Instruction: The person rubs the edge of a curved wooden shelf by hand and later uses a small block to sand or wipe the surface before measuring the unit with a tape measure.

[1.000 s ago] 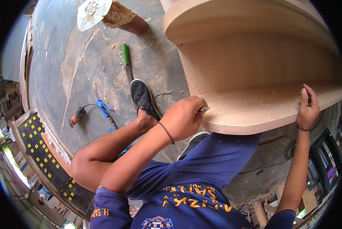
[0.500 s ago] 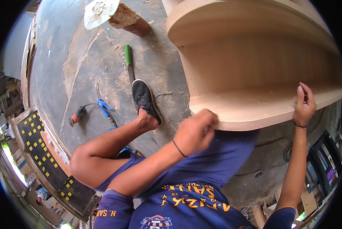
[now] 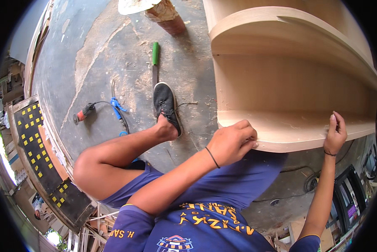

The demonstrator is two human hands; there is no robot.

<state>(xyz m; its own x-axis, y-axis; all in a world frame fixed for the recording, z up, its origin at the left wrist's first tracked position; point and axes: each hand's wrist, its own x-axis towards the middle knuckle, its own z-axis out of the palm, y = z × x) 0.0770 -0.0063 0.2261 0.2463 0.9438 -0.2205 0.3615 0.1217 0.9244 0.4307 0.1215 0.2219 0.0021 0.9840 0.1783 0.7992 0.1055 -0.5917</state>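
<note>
A pale wooden shelf unit (image 3: 281, 90) with rounded corners fills the upper right, leaning over my lap. My left hand (image 3: 234, 143) is at the curved front edge of its lower board (image 3: 293, 145), fingers curled and thumb pressed toward them. Whatever lies between those fingers is hidden. Farther right along the same edge, my right hand (image 3: 336, 132) rests against the board with thumb and fingers pointing up, slightly apart, and nothing visible in them.
A green-handled blade tool (image 3: 155, 54) lies by my black shoe (image 3: 165, 103). Left of it are a red-and-black power tool (image 3: 84, 113) and a blue air gun (image 3: 116, 104). A brown cylindrical container (image 3: 167, 19) stands at the top. Cables (image 3: 310, 180) and black frames (image 3: 344, 199) lie right.
My left hand has slid right along the board's edge and is less blurred. My view has shifted, moving the floor items and shelf in the picture. The right hand keeps its place on the edge.
</note>
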